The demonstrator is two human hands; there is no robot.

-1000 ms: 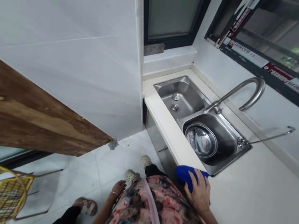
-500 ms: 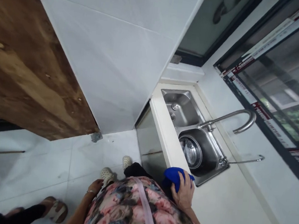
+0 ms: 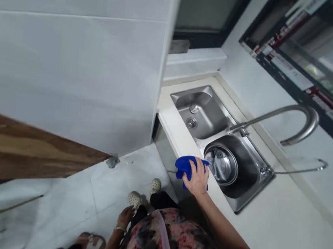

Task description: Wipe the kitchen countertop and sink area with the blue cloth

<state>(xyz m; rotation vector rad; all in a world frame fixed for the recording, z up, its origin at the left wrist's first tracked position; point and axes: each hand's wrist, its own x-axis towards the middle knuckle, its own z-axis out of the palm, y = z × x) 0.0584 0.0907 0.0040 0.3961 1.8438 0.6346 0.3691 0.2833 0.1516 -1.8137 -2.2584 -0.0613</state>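
My right hand (image 3: 198, 179) grips a bunched blue cloth (image 3: 184, 166) and presses it on the front edge of the white countertop (image 3: 179, 139), beside the sink. Part of the cloth hangs over that edge. My left hand (image 3: 126, 216) hangs low at my side over the floor, fingers loosely bent and apart, with nothing seen in it. Close to the cloth, a round metal basin (image 3: 233, 167) with some metal pieces inside sits in the nearer bowl of the steel double sink (image 3: 243, 202). The farther bowl (image 3: 214, 119) shows its drain.
A curved faucet (image 3: 275, 112) and a thin metal spout (image 3: 298, 171) rise behind the sink. Left of the counter stands a white tiled wall (image 3: 79, 72), with a wooden board (image 3: 33, 150) near it. Another person's sandalled foot (image 3: 93, 243) is on the floor behind me.
My right hand has moved with the blue cloth along the counter's front edge, farther from my body toward the far bowl. My view has turned and come nearer to the sink.
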